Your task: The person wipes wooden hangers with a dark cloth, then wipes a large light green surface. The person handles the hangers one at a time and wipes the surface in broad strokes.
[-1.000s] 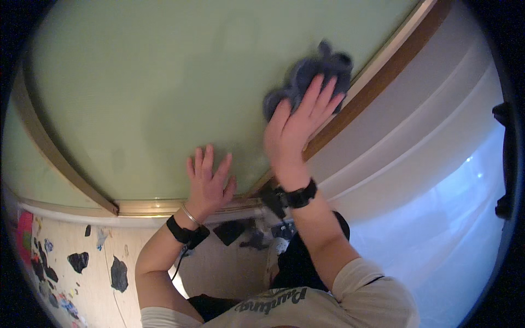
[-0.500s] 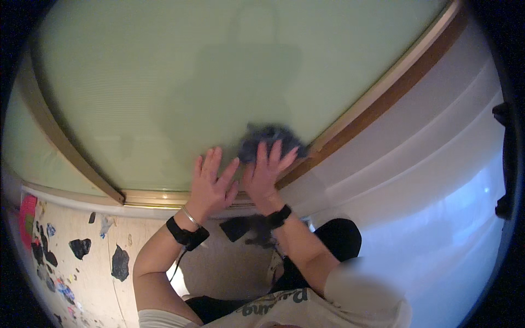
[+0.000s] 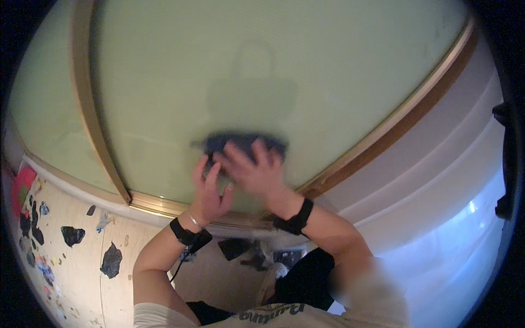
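Observation:
A dark grey cloth (image 3: 240,142) lies pressed flat against a pale green frosted glass panel (image 3: 229,71). My right hand (image 3: 254,169) is spread over the cloth with its fingers apart, blurred by motion. My left hand (image 3: 208,188) rests flat on the glass just left of it, fingertips touching the cloth's left edge. Both wrists wear black bands. A gold metal frame (image 3: 90,109) borders the panel on the left and along the bottom.
A brown and gold frame edge (image 3: 404,117) runs diagonally on the right, with a white wall (image 3: 448,180) beyond it. Below lies a beige floor (image 3: 71,262) with dark scraps (image 3: 112,259) and colourful bits at the far left.
My right hand has dragged the cloth from the upper right of the panel down and left to the middle. My left hand stayed near the bottom frame.

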Demonstrator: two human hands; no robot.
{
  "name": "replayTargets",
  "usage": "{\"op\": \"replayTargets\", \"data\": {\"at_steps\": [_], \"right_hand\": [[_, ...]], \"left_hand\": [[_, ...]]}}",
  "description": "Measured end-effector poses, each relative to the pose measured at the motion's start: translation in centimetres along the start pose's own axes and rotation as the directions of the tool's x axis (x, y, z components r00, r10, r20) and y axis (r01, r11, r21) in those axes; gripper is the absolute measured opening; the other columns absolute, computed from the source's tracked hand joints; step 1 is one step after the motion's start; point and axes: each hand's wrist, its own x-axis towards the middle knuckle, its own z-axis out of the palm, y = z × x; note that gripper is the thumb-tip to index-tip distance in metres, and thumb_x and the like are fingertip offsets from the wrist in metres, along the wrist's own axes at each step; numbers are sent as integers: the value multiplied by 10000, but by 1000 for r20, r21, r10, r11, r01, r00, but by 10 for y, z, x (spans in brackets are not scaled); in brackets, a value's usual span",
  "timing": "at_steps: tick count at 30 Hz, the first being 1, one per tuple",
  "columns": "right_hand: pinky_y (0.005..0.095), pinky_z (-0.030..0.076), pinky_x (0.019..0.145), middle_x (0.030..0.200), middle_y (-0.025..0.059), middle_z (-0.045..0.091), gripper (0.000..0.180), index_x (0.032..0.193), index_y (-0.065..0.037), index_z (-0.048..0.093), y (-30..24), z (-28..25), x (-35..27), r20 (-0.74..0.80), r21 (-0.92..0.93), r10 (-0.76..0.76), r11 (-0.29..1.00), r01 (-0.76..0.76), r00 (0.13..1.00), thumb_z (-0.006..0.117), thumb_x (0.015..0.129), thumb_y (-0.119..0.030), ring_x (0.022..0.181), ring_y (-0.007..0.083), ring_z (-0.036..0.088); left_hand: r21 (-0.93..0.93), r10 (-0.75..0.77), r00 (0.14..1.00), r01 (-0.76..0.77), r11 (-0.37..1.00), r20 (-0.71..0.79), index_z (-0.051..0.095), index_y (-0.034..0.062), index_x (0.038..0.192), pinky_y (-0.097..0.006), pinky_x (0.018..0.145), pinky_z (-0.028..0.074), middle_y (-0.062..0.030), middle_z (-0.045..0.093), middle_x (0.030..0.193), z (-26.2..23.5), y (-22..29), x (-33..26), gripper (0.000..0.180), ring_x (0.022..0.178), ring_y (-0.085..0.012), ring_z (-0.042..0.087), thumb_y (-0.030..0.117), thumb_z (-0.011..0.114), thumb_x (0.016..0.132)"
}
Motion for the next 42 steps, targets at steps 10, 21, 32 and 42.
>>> {"op": "replayTargets", "data": {"at_steps": [10, 21, 32, 42], "right_hand": [[609, 312, 950, 1424, 21, 365, 510, 1276, -331, 511, 64, -78, 146, -250, -102, 214, 964, -245, 944, 600, 778, -265, 1238, 433, 333], [427, 366, 993, 1456, 18, 320, 522, 1328, -193, 468, -41, 7, 102, 159, 248, -465, 873, 420, 871, 515, 812, -258, 1325, 297, 298], [600, 257, 999, 1455, 13, 325, 539, 1295, -307, 498, -12, -59, 199, -124, 55, 35, 998, -29, 992, 646, 778, -290, 1294, 415, 283], [529, 311, 984, 1446, -77, 343, 589, 1289, -355, 490, -100, 13, 142, -10, 118, -167, 979, 167, 986, 669, 730, -307, 1291, 320, 325]], "left_hand": [[117, -177, 972, 197, 973, -156, 313, -32, 1285, -478, 1055, 226, -296, 211, 1381, -52, -18, 25, 577, 1271, -428, 246, 42, 563, 770], [72, -251, 887, 300, 951, -388, 283, -42, 1303, -465, 1083, 186, -277, 210, 1388, -78, -41, 47, 549, 1297, -409, 223, 91, 495, 815], [377, -181, 775, 480, 792, -606, 276, -24, 1334, -521, 1078, 136, -302, 156, 1418, -115, -72, 43, 689, 1337, -462, 124, 181, 634, 782], [451, -241, 799, 528, 720, -550, 255, -12, 1391, -469, 1079, 166, -259, 215, 1453, -138, -86, 45, 629, 1330, -403, 236, 142, 517, 840]]}}
